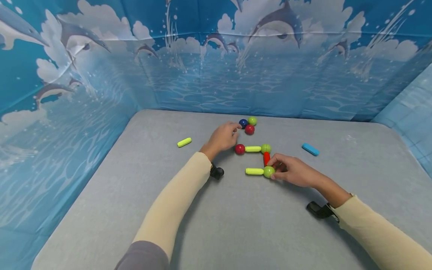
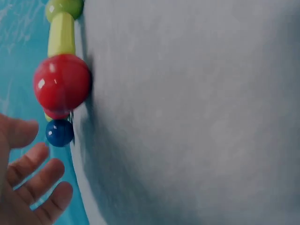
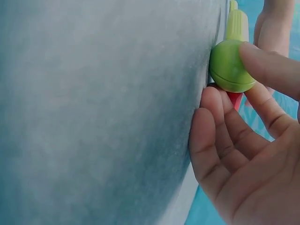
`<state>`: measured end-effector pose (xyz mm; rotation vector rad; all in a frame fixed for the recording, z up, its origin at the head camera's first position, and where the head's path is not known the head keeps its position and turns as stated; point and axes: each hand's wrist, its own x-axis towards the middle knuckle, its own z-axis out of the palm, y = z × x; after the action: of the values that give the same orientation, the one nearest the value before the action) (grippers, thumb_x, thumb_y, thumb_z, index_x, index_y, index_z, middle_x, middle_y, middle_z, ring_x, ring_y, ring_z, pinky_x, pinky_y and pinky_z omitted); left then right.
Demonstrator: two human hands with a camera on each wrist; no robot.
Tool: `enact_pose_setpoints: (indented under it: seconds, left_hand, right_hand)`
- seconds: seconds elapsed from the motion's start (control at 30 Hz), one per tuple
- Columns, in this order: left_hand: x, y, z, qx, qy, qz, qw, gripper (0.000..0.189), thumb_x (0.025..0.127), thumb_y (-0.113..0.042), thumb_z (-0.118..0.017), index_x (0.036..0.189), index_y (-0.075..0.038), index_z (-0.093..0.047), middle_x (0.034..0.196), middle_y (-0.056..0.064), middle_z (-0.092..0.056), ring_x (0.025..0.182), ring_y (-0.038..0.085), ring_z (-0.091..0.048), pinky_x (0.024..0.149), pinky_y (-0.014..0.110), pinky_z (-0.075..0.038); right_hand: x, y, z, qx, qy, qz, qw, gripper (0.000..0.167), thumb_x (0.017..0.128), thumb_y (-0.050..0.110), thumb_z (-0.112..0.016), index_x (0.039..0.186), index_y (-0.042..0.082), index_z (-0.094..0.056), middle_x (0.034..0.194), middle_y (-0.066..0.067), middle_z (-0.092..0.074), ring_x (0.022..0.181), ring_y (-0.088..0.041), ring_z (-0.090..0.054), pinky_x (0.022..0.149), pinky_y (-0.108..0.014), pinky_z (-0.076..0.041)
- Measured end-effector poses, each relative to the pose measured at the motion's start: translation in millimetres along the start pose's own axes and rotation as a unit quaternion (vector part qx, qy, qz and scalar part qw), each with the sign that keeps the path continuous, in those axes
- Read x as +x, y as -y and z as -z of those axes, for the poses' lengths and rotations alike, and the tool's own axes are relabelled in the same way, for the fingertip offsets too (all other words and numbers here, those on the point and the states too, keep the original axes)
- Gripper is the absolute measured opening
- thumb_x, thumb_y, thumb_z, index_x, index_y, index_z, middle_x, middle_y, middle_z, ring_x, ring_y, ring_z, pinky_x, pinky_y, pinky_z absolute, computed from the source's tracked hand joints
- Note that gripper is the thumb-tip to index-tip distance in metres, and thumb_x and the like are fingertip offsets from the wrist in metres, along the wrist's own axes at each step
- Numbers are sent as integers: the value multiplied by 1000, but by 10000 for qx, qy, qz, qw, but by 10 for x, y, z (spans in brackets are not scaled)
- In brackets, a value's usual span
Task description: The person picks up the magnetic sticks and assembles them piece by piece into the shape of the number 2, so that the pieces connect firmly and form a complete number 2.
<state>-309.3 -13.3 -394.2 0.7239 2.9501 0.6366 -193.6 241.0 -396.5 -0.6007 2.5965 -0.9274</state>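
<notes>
A chain of toy balls and rods lies on the table: a red ball [image 1: 240,149], a yellow-green rod [image 1: 252,149], a green ball [image 1: 266,148], a red rod [image 1: 267,158], a nearer green ball [image 1: 269,172] and another yellow-green rod [image 1: 254,171]. With thumb and fingers my right hand [image 1: 293,170] pinches the nearer green ball, as the right wrist view shows on the ball [image 3: 229,65]. My left hand [image 1: 223,138] reaches past the red ball, holding nothing, its fingers spread and slightly bent. Its fingertips come close to a loose blue ball [image 1: 243,123].
Beside the blue ball sit a loose green ball [image 1: 252,120] and a loose red ball [image 1: 249,129]. One yellow-green rod [image 1: 184,142] lies to the left, a blue rod [image 1: 310,149] to the right. A dolphin-print curtain [image 1: 216,78] hangs behind the grey table [image 1: 236,225].
</notes>
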Motion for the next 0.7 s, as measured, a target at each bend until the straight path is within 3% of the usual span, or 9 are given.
enact_pose_setpoints:
  seconds: [0.13, 0.23, 0.33, 0.5, 0.6, 0.7]
  left_hand:
    - [95, -30, -20, 496, 255, -119, 9984, 48, 102, -22, -51, 150, -26, -45, 140, 5, -44, 109, 18, -53, 87, 33, -50]
    - [139, -77, -49, 531, 434, -172, 9975, 49, 103, -22, -48, 151, -29, -42, 141, 5, -39, 106, 18, -49, 82, 33, -48]
    - [170, -125, -84, 680, 559, -212, 9959, 52, 103, -22, -44, 154, -31, -36, 142, 4, -38, 109, 19, -47, 85, 34, -47]
    - [229, -122, -113, 1527, 742, -140, 9854, 56, 104, -23, -37, 157, -38, -23, 139, 2, -40, 117, 20, -41, 95, 38, -39]
    - [248, -88, -90, 1877, 615, -160, 9802, 53, 104, -25, -39, 155, -38, -31, 138, 0, -43, 122, 21, -40, 98, 40, -37]
    - [249, -54, -47, 1898, 266, -312, 9810, 46, 102, -27, -47, 148, -32, -46, 139, -2, -47, 127, 19, -43, 102, 40, -41]
  right_hand:
    - [-1, -2, 10, 1, 0, 45, 10000, 23, 91, 15, -70, 112, 14, -59, 106, -6, -66, 90, -17, -60, 73, -27, -51]
    - [-6, -9, 10, 41, 30, 55, 10000, 22, 92, 15, -70, 112, 14, -59, 107, -6, -66, 92, -17, -60, 73, -26, -51]
    - [-12, -18, 8, 77, 37, 46, 10000, 22, 93, 16, -69, 112, 14, -59, 108, -7, -65, 93, -17, -60, 73, -27, -50]
    - [-11, -9, 9, 71, 51, 37, 10000, 23, 93, 17, -69, 113, 14, -58, 108, -6, -66, 93, -17, -60, 73, -27, -50]
    - [-8, -5, 7, 43, 63, 47, 10000, 24, 92, 16, -70, 113, 14, -58, 108, -6, -66, 92, -17, -60, 73, -27, -51]
    - [-6, -2, 9, 9, 62, 27, 10000, 24, 92, 15, -70, 113, 14, -58, 107, -7, -66, 91, -16, -60, 73, -27, -51]
